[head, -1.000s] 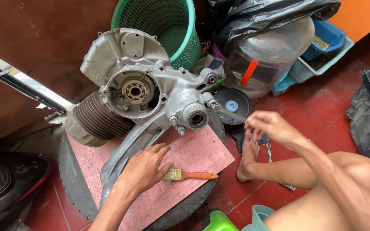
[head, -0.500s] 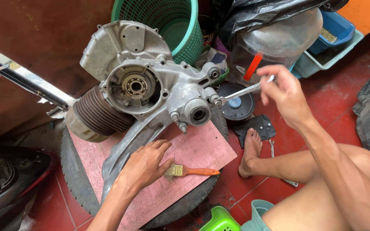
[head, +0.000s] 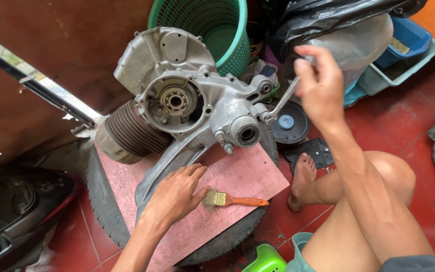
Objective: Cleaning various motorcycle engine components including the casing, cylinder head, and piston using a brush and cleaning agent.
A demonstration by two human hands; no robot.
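Red tile floor (head: 404, 136), engine case (head: 187, 106) on pink board (head: 237, 176): R hand (head: 320, 85), earlier empty, now clamps wrench (head: 284, 98) onto case bolt; L hand (head: 174, 194) flat, fingers open, bracing by brush (head: 235, 200).

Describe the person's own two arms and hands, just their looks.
Both arms are bare from wrist to elbow, with no sleeves in view. The left hand and the right hand wear no gloves, rings, watch or bands that show. Both forearms are slim; nothing is wrapped or taped on them.

A black plastic bag (head: 323, 20) lies crumpled at the top right beside the green basket (head: 212, 25); no labels, signs or screens are visible.
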